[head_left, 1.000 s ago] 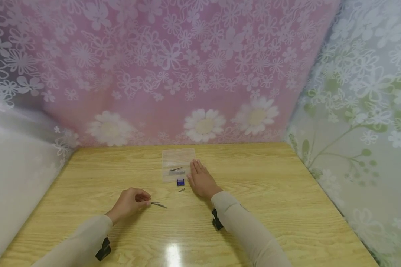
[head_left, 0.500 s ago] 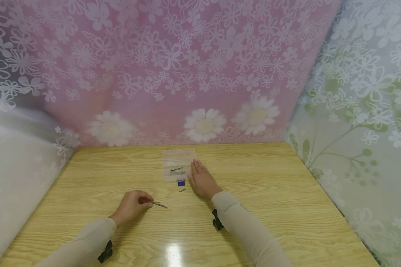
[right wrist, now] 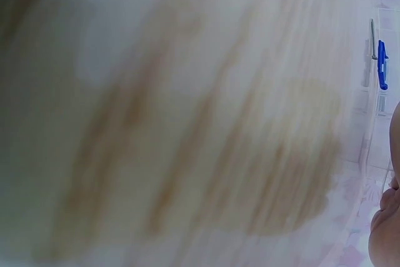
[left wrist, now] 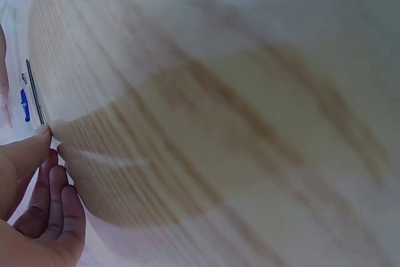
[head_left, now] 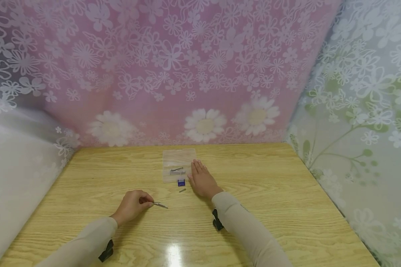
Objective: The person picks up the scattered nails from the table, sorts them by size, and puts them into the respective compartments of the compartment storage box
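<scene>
My left hand (head_left: 133,204) pinches a slim grey metal tool (head_left: 161,205) between thumb and fingertips, low over the table; its slender tip points right, and its exact kind is too small to tell. In the left wrist view the thin rod (left wrist: 34,92) sticks out past the thumb. My right hand (head_left: 203,181) lies flat with straight fingers along the right edge of a clear plastic case (head_left: 178,157). Inside the case rests a dark thin metal piece (head_left: 177,169). A small blue plastic piece (head_left: 181,183) sits at its front edge, with a short metal piece (head_left: 182,190) nearer me.
The wood-grain table (head_left: 254,174) extends on both sides of the hands. Behind it hangs a pink flowered curtain (head_left: 170,74), and a pale flowered sheet (head_left: 364,129) borders the right side. Light glares off the table's front (head_left: 173,254).
My left hand has shifted slightly to the right, still pinching the slim metal tool. The right hand, the case and the small pieces look unmoved.
</scene>
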Motion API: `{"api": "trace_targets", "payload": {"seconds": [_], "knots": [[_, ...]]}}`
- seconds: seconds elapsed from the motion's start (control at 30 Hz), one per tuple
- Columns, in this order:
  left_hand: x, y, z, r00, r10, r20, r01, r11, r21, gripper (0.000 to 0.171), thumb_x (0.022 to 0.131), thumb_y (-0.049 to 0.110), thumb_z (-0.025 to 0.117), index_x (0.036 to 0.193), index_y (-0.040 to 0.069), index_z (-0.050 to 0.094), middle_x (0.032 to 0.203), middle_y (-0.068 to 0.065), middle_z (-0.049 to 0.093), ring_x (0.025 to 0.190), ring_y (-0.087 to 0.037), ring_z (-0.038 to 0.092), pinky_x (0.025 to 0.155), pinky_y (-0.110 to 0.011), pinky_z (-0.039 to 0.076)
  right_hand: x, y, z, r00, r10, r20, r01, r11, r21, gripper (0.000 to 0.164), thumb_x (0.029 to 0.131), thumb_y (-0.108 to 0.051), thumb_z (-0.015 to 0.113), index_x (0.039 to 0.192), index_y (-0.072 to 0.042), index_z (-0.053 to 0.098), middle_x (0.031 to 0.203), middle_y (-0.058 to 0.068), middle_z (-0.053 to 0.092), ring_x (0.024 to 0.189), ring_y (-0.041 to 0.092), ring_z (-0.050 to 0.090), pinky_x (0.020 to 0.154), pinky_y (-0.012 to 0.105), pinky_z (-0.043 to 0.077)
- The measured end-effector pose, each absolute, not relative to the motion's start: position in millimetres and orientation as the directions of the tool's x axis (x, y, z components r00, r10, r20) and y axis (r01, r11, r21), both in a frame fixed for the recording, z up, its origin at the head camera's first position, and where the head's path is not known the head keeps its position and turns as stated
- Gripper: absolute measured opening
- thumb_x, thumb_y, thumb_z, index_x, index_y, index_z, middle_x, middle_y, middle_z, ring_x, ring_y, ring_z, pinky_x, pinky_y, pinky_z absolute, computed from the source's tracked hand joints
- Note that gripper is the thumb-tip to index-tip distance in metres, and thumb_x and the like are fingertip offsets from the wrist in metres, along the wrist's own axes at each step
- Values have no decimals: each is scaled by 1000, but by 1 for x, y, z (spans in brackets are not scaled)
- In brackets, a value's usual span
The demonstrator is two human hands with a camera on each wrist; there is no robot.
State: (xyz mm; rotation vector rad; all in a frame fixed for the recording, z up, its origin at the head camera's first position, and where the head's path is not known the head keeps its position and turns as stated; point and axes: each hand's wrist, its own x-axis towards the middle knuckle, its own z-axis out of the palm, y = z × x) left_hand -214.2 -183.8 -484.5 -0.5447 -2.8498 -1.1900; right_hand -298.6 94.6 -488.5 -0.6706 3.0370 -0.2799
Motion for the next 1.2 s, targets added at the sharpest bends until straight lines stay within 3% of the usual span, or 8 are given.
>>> {"api": "trace_targets", "payload": {"seconds": [0.7, 1.2], "knots": [[-211, -184, -488, -908, 362, 212, 410, 652, 638, 5, 88, 10, 68, 84, 6, 68, 78, 3, 64, 63, -2, 47, 55, -22, 43, -298, 96, -496, -902, -430, 36, -430, 889, -158, 60, 106, -38, 20, 152, 1, 13, 159, 17, 8, 147, 30, 6, 118, 42, 11], [-214, -188, -486, -918, 331, 219, 392, 676, 624, 6, 86, 10, 70, 83, 12, 67, 79, 6, 65, 68, -2, 51, 61, -22, 45, -301, 95, -495, -907, -420, 38, -420, 893, -160, 60, 106, -37, 21, 152, 1, 12, 159, 16, 8, 147, 28, 6, 118, 42, 11]]}}
